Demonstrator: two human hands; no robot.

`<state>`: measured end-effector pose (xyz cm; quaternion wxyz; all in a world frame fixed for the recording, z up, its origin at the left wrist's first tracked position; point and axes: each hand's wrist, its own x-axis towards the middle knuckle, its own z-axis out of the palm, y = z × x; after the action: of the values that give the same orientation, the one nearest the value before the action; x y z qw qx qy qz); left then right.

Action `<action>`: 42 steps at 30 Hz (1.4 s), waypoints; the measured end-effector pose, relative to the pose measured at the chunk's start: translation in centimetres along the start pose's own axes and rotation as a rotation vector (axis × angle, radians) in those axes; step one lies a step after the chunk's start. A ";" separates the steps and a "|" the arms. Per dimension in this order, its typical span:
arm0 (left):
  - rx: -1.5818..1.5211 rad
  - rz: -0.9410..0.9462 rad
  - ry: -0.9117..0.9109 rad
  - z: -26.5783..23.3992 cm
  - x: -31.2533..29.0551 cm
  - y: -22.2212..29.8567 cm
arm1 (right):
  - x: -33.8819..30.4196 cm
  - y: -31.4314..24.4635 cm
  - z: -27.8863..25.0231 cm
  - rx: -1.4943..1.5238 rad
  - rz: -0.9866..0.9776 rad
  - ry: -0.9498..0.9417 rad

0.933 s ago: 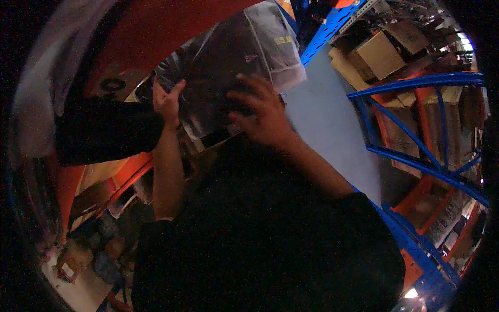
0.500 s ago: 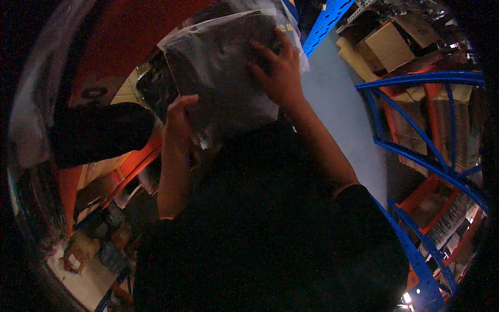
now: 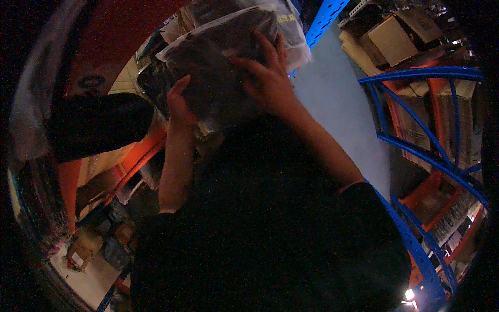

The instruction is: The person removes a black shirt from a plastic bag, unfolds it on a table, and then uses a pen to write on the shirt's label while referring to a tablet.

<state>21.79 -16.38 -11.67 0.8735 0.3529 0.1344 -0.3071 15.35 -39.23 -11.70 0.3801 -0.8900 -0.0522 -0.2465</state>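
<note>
A dark, flat package (image 3: 213, 54) in a clear plastic bag lies in front of the person's chest, near the top of the view, its pale plastic rim running along the far edge. The left hand (image 3: 181, 104) is at the package's left side, thumb raised by the edge; its other fingers are hidden, so I cannot tell whether it is pinching the plastic. The right hand (image 3: 267, 78) rests on top with its fingers spread over the bag (the dim light blurs just where each fingertip touches). Just past the far right corner is another clear bag (image 3: 295, 39) with yellow print, near a blue post (image 3: 325, 23) with holes in it. A black rounded bundle (image 3: 99, 126) sits to the left of the left hand, below a reddish-orange panel (image 3: 104, 47). On the right, beyond a strip of grey floor (image 3: 340, 104), stand a blue rack frame (image 3: 421, 75) and open cardboard boxes (image 3: 392, 41). Small brown boxes (image 3: 86, 247) lie at lower left, and the person's black shirt (image 3: 270, 223) fills the lower middle.
</note>
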 end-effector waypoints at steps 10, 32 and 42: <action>0.087 0.139 0.253 0.9 -2.2 -1.2 | 0.4 -2.1 -1.2 0.219 0.055 0.124; 0.108 0.341 0.268 1.3 -4.9 -1.0 | -1.1 -3.4 -0.9 0.146 -0.006 -0.012; 1.483 0.790 0.660 -11.7 -3.4 14.5 | 1.2 1.7 -3.3 0.123 0.105 -0.067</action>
<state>28.05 1.45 -10.76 0.3805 0.9162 0.0148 0.1245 15.54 -42.85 -10.32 0.4443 -0.8743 -0.0331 -0.1927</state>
